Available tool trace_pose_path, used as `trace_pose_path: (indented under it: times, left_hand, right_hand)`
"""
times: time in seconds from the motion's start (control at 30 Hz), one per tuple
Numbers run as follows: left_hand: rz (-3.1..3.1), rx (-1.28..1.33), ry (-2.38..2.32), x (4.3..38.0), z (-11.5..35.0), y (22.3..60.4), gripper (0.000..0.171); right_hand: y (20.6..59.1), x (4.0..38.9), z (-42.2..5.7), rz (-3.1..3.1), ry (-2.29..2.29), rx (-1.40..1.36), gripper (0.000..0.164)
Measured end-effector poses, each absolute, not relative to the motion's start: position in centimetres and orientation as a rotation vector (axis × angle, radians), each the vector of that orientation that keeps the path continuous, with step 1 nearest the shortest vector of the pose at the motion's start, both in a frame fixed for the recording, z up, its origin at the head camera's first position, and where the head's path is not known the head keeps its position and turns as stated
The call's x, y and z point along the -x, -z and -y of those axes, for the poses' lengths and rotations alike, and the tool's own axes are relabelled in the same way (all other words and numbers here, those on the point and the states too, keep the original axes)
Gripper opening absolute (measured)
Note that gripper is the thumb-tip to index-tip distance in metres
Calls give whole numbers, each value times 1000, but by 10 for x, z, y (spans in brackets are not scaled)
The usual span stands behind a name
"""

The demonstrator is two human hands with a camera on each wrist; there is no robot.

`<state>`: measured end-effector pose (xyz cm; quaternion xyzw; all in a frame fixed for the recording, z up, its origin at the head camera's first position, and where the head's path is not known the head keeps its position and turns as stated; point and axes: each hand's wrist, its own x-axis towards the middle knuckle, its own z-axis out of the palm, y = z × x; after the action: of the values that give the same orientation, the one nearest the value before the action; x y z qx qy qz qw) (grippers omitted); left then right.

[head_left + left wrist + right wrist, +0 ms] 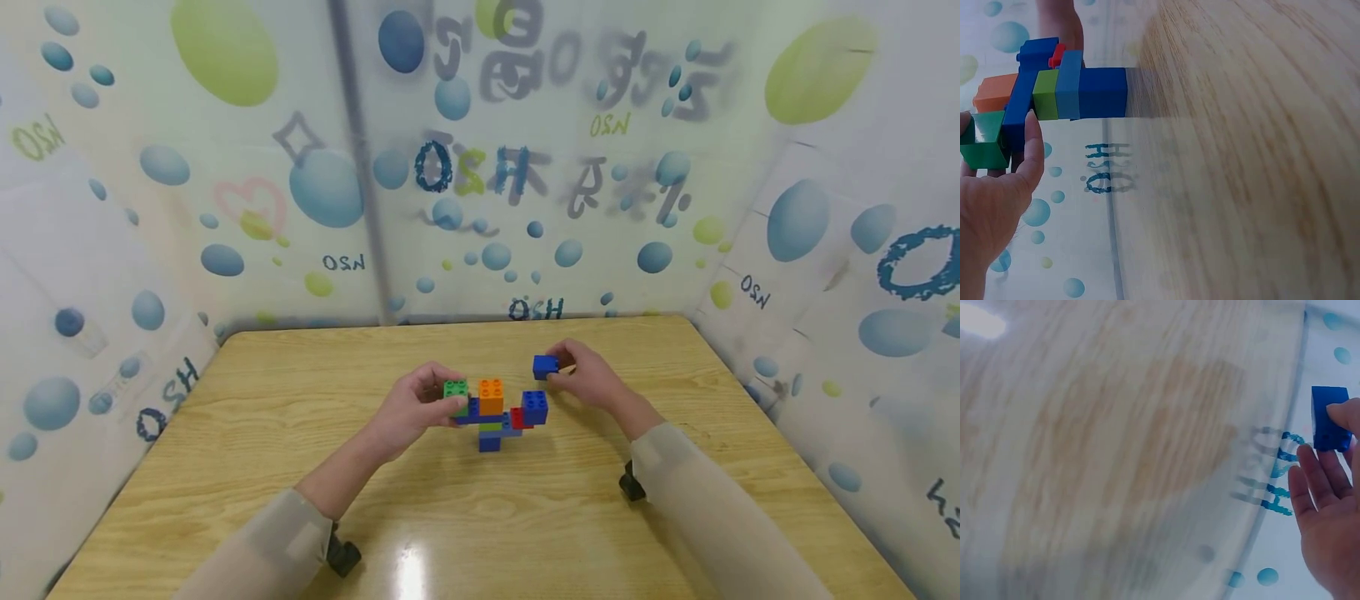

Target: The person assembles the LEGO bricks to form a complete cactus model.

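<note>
A structure of joined toy building bricks stands on the table, with a blue brick (490,444) at its foot. Higher up are a lime brick (1046,94), an orange brick (491,397), a small red brick (517,418) and another blue brick (535,407) at the right end. My left hand (412,410) grips the structure's left end, thumb and fingers around the green brick (985,142) and the long blue brick (1017,109) under it. Beyond the structure to the right, my right hand (588,377) pinches a separate blue brick (1329,419) between thumb and fingers.
The wooden table (300,367) reaches back to a patterned curtain (465,275) of blue and green dots, with more of it along both sides. Black wrist devices show under the left sleeve (262,542) and the right sleeve (712,508).
</note>
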<state>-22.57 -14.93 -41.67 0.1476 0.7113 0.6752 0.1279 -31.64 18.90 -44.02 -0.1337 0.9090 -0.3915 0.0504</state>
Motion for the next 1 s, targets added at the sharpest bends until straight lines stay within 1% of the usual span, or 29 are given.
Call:
trace_pose_path:
  times: [0.23, 0.37, 0.63, 0.73, 1.0]
  left_hand:
    - [-2084, -432, -1957, 225, 149, 417, 37]
    - [-2082, -435, -1960, 225, 149, 417, 37]
    - [-2076, -437, -1968, 225, 148, 417, 36]
    - [-2070, -434, -1973, 225, 148, 417, 37]
    - [-2070, -441, -1973, 225, 149, 419, 44]
  right_hand:
    - [428, 306, -193, -2799, 1244, 546, 40]
    - [420, 300, -194, -2830, 1252, 627, 43]
    - [402, 289, -189, -2837, 1281, 712, 49]
    - [394, 284, -184, -2820, 1320, 755, 49]
    - [376, 269, -168, -2787, 1353, 925, 42]
